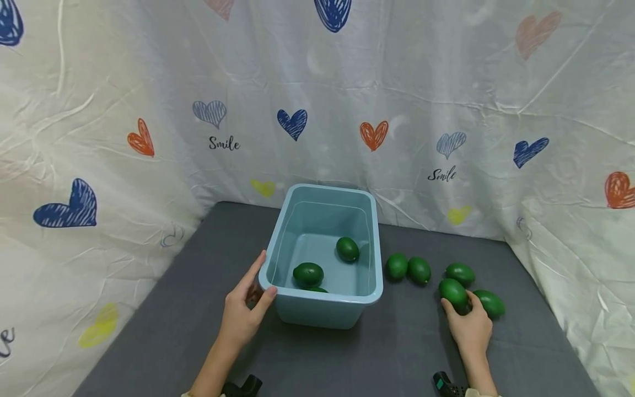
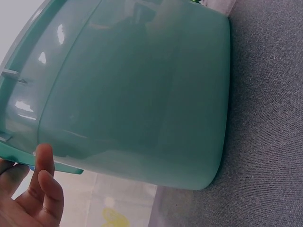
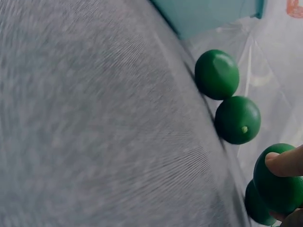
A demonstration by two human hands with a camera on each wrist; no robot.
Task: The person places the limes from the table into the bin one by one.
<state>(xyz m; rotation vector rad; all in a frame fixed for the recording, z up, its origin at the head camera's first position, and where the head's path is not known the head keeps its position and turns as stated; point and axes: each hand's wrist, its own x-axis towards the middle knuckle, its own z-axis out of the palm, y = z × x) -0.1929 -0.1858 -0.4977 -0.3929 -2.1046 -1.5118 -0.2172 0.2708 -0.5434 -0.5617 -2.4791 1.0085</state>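
In the head view a light blue plastic bin [image 1: 322,311] stands on the grey cloth. My left hand [image 1: 243,314] grips its near left corner, the thumb at the front rim and fingers along the left side. The left wrist view shows the bin's wall [image 2: 142,94] with fingers [image 2: 45,163] at the rim. To the right of the bin, my right hand [image 1: 471,328] holds a dark green lime [image 1: 453,293] between thumb and fingers. Two limes lie close beside it, one behind [image 1: 460,273] and one at the right [image 1: 490,304]. The right wrist view shows the thumb [image 3: 284,163] pressed on the held lime [image 3: 274,189].
Inside the bin are a lime [image 1: 347,249] toward the right, another lime [image 1: 308,274] near the front, and one partly hidden by the front wall. Two more limes [image 1: 419,271] touch each other just right of the bin. A heart-printed curtain [image 1: 332,160] hangs behind the table.
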